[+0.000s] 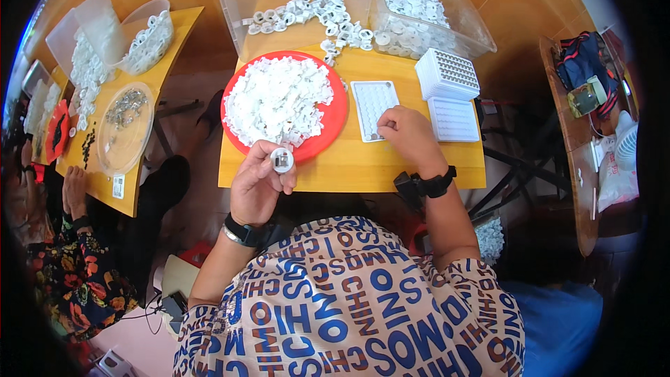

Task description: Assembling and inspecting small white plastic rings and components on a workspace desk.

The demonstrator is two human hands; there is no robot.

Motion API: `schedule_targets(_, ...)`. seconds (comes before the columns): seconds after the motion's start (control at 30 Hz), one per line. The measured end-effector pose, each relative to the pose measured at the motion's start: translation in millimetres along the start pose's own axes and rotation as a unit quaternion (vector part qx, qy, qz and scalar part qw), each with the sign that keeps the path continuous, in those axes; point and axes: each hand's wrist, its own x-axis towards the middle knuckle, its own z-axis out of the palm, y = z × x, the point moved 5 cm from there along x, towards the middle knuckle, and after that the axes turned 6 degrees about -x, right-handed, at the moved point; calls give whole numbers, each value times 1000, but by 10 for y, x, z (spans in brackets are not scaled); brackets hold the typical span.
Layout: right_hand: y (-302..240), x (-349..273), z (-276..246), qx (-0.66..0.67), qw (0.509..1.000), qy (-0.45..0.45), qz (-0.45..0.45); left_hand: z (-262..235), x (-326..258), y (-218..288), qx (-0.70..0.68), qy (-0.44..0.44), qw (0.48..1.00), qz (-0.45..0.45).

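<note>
Now my left hand [259, 183] pinches a small round white part [282, 160] over the red plate [333, 120]; my right hand [412, 134] rests, fingers curled, on the white tray [371, 105].

In front of you is a small yellow wooden worktop [363, 164]. On it sits a round red tray [333, 122] heaped with small white plastic pieces [278, 100]. Just right of that lies a white grid tray [372, 101], then a stack of white grid trays [448, 73]. Two clear plastic bins [447, 31] of white ring parts stand along the far edge.
</note>
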Motion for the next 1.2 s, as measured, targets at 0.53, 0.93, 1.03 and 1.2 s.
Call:
schedule_targets(0.53, -1109, -84, -50, 357, 928, 7, -109, 86, -44, -22, 33, 29, 999, -2)
schedule_targets(0.93, -1416, -156, 146, 313, 929, 36, -193, 144, -69, -13, 77, 51, 996, 6)
schedule_targets(1.03, -1442, -174, 93, 294, 930, 64, -213, 178, -78, -7, 84, 63, 994, 0)
schedule_targets(1.2, -1495, -202, 63, 231, 933, 105, -253, 165, -82, -15, 90, 65, 994, -5)
